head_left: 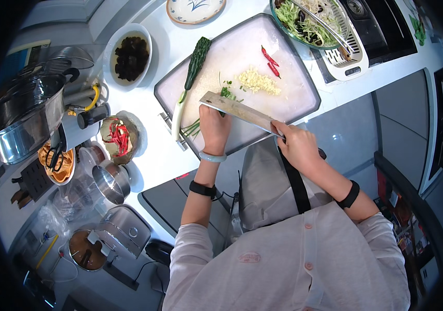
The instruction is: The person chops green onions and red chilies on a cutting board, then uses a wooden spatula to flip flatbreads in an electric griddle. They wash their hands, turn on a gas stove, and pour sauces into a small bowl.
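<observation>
My right hand (300, 146) is wrapped round the handle of a cleaver (239, 110), whose broad blade lies across the chopping board (296, 98). Just under the blade's far left end, my left hand (215, 127) is closed, its fingers curled and partly hidden by the blade. Thin green scallion stalks (192, 128) stick out to its left. Chopped scallion greens (227, 93) lie just beyond the blade. Minced garlic (259, 81) is heaped mid-board, with red chillies (271, 65) behind it. Along the left side rest a dark cucumber (197, 63) and a white leek stalk (178, 118).
A bowl of soaking black fungus (131, 58) stands left of the board, near a bowl of red pepper strips (119, 139). A glass bowl of shredded vegetables (309, 26) sits back right on a white basket (353, 65). A steel pot (27, 122) is far left.
</observation>
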{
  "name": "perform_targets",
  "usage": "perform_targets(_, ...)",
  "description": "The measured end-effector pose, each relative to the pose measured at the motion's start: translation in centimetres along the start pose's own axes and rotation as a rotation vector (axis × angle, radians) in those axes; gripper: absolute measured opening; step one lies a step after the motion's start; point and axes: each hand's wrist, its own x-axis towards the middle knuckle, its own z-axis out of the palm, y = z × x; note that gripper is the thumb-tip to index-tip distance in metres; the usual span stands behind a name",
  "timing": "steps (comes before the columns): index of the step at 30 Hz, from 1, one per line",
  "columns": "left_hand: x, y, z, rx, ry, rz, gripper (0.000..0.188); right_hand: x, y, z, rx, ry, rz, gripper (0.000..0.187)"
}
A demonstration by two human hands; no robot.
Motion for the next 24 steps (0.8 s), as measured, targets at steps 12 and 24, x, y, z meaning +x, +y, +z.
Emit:
perform_targets(12, 0.6, -0.8, -0.4, -0.012, 0.015, 0.087, 0.022, 1.4, -1.0, 0.7, -0.071, -0.027, 0.074, 0.03)
perform_targets(24, 1.4, -0.1, -0.9, -0.03, 0.046, 0.128, 0.016, 5.9, -0.6, 2.0, -0.087, -0.083, 0.143, 0.015)
